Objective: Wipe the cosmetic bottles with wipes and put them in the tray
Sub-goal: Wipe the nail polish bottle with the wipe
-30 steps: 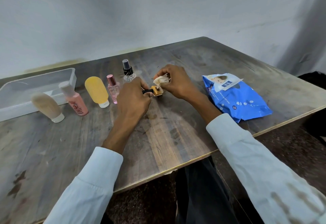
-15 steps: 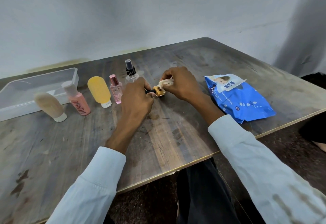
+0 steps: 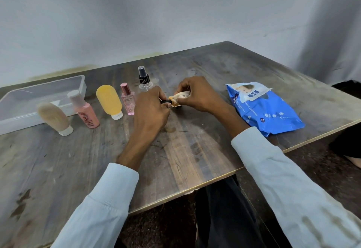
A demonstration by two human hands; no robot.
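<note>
My left hand (image 3: 151,111) grips the black cap of a small orange bottle (image 3: 173,103) held sideways just above the table. My right hand (image 3: 197,96) pinches a white wipe (image 3: 180,96) wrapped over the bottle's body. Most of the bottle is hidden by the wipe and my fingers. To the left stand a clear spray bottle (image 3: 144,82), a pink perfume bottle (image 3: 128,99), a yellow tube (image 3: 109,101), a pink bottle (image 3: 86,113) and a beige tube (image 3: 54,117). The clear plastic tray (image 3: 78,83) sits at the far left with nothing visible in it.
A blue pack of wipes (image 3: 261,109) lies on the wooden table (image 3: 175,150) to the right of my hands. The table's front edge runs diagonally close to my lap. A pale wall stands behind the table.
The wipe has slid further over the orange bottle, covering more of it, while both hands keep their hold. The bottles on the table stay put.
</note>
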